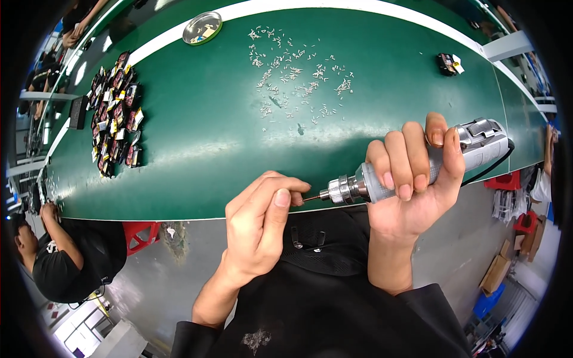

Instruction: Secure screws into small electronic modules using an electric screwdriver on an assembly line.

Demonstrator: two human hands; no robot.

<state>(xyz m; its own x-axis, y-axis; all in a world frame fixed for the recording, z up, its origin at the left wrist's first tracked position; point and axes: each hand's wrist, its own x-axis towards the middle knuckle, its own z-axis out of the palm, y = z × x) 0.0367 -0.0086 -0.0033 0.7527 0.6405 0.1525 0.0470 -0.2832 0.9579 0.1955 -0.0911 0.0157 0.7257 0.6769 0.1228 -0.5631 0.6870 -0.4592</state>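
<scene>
Green workbench (197,149), powered driver (480,149) held at its near edge

Fingers of the right hand (412,185) wrap around the driver's grey body, its bit (311,198) pointing toward the left hand (258,224). There, thumb and forefinger are pinched together by the bit's tip; from here I cannot tell whether they grip it. Pale slivers (293,73) lie scattered beyond, black parts (116,116) heaped leftward.

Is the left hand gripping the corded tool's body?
No, the right hand grips the corded tool, while the left hand is near its thin bit.
</scene>
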